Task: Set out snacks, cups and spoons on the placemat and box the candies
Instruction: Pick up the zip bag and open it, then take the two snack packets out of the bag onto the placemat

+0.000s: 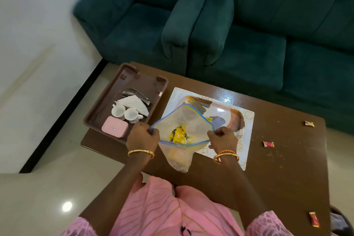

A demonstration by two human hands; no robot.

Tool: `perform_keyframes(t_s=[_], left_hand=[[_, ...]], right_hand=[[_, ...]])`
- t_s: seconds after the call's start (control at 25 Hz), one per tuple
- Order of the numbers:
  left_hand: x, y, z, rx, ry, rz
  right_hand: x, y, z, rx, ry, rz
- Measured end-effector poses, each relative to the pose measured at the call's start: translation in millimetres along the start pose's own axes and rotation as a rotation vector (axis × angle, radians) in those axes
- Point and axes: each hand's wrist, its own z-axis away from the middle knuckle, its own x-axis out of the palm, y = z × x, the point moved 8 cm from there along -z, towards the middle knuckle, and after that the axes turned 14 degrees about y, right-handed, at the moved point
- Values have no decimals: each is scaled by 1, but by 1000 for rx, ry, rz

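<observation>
Both hands, left hand (142, 136) and right hand (223, 137), pinched the zip bag (180, 130) open between them; tipped carelessly, its yellow snack packet (179, 136) might overshoot the plate (232, 119) beyond.

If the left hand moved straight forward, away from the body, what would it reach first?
Most likely the pink rectangular box on the brown plastic tray, which lies just beyond the left hand. Depth is unclear, so the hand might pass above it.

Counts: 2 white cups (118, 110) (132, 114) and 1 pink box (115, 127) in 1 brown tray (99, 109), far left. 1 plate (232, 119) on 1 placemat (247, 132). 1 zip bag (182, 119), 1 yellow snack packet (179, 136) inside. 3 wrapped candies on table, right: (309, 123), (268, 144), (314, 219).
</observation>
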Motion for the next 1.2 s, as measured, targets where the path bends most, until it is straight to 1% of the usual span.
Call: perform_keyframes(t_s=[0.08,0.16,0.28,0.32,0.36,0.4,0.44,0.48,0.52,0.56,0.6,0.68,0.72,0.76,0.8,0.84,0.92,0.96,1.08,1.2], left_hand=[[1,-14,5,-39,-52,-52],[16,-27,17,-73,-177,-77],[37,-47,34,-181,-324,2],[44,-54,35,-198,-366,13],[51,-58,34,-194,-411,13],[58,-60,32,-182,-460,17],[64,-59,29,-181,-504,33],[68,-56,27,-188,-531,66],[68,-53,23,-191,-530,86],[69,-52,18,-186,-519,93],[70,-51,15,-181,-500,95],[70,-51,12,-163,-487,73],[70,-50,10,-140,-486,52],[70,-49,9,-131,-504,34],[71,-48,7,-112,-521,19],[71,-49,6,-104,-542,16],[75,-53,2,-62,-567,12],[79,-58,0,-35,-575,0],[85,-77,-5,-16,-607,-61],[86,-88,-7,-6,-629,-108]], right_hand=[[-4,12,-1,40,-12,41],[5,22,11,66,-84,70],[14,35,31,84,-158,152],[13,34,35,68,-151,193],[10,27,39,2,-110,237],[5,12,42,-120,-33,246],[3,-9,47,-272,43,213],[5,-30,55,-409,86,149],[16,-45,62,-470,53,93],[35,-54,66,-460,-40,79],[62,-57,68,-402,-185,144],[121,-37,75,-281,-504,497],[143,-23,78,-247,-622,662],[158,-11,78,-204,-664,745],[169,3,76,-155,-674,782],[177,21,73,-36,-648,758],[184,57,68,216,-529,725],[190,73,69,278,-484,722],[202,91,70,242,-393,781],[205,95,71,226,-355,732]])
